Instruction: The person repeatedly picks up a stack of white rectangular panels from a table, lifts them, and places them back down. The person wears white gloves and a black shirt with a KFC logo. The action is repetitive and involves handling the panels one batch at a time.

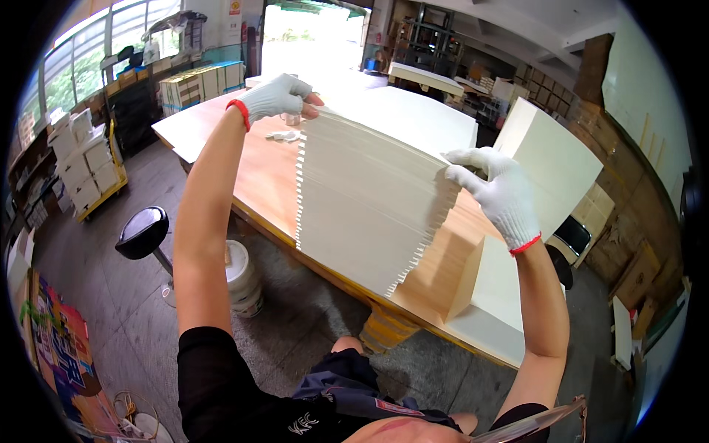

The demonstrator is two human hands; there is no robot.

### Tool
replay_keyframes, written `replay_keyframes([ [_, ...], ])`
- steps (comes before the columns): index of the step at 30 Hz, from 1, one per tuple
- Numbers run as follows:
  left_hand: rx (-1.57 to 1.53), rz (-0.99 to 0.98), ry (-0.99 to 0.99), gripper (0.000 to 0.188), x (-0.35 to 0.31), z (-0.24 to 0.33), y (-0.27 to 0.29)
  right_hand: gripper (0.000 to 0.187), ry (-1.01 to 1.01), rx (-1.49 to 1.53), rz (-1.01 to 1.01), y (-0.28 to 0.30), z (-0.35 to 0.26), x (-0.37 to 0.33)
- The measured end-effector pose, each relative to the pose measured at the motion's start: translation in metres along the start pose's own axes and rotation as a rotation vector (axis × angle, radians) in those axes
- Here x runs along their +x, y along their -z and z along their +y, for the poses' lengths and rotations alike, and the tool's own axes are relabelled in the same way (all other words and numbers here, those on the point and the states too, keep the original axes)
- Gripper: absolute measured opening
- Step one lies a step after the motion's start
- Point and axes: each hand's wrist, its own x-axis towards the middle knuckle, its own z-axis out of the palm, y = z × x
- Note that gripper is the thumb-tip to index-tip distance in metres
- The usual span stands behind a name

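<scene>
Pinching its far corners, the left hand (279, 100) and right hand (496, 188) hold the sheet (369, 203) between them. Lifting this edge looks done, release not yet; whether the table (269, 181) below touches it, I cannot tell.

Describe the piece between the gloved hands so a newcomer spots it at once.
Find the big wood-topped table in the middle. There, the left hand and right hand are at the far corners of a broad grey piece. Unlike the plain white sheet beyond it, its two sides are jagged like comb teeth.
</scene>
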Motion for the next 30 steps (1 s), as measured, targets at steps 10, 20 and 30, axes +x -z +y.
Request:
replay_keyframes([
  [10, -0.047, 0.023, 0.024, 0.034, 0.006, -0.015, -0.008, 0.026, -0.011, 0.076, 0.067, -0.004, -0.001, -0.007],
  [20, -0.045, 0.067, -0.033, 0.028, 0.004, -0.020, -0.010, 0.028, 0.049, 0.006, 0.067, -0.004, 0.000, -0.006],
  [30, -0.058, 0.084, -0.040, 0.027, 0.001, -0.018, -0.012, 0.027, 0.087, 0.020, 0.116, -0.008, 0.009, -0.008],
])
